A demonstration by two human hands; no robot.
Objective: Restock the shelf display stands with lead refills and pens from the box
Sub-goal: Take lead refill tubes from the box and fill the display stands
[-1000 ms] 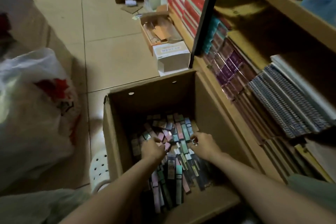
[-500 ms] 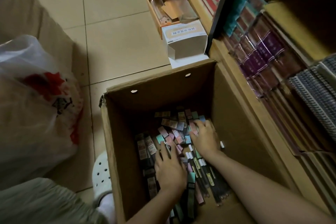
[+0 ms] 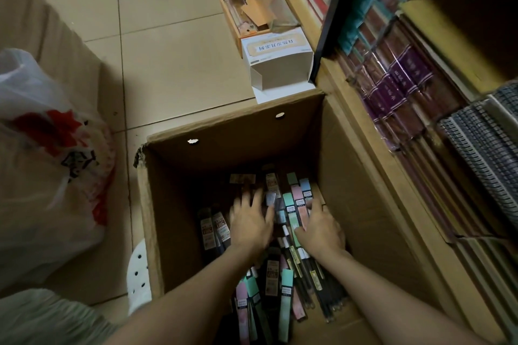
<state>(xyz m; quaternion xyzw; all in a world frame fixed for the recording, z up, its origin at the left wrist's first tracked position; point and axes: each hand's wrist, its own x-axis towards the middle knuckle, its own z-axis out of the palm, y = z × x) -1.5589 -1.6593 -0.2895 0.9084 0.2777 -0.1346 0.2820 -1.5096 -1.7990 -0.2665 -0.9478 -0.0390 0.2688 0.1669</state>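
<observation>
An open cardboard box (image 3: 232, 127) stands on the floor, against the shelf. Its bottom is covered with a loose pile of slim packs: pastel pink, green and blue lead refill packs (image 3: 293, 211), dark packs with labels (image 3: 213, 228), and thin black pens (image 3: 322, 286) near the front right. Both my hands are deep inside the box. My left hand (image 3: 251, 223) lies on the pile with its fingers spread. My right hand (image 3: 321, 230) rests beside it on the pastel packs, thumb pointing left. A narrow strip of packs shows between the two hands.
The wooden shelf (image 3: 361, 165) on the right holds purple wrapped packs (image 3: 398, 87) and spiral notebooks (image 3: 476, 154). Behind the box are a white carton (image 3: 280, 64) and an open brown carton (image 3: 252, 11). A white plastic bag (image 3: 47, 165) sits left, a white perforated stool (image 3: 138, 274) at the box's corner.
My left hand has slid forward to lie level with my right hand near the far part of the pile. The packs under them have shifted. The view has tilted further down.
</observation>
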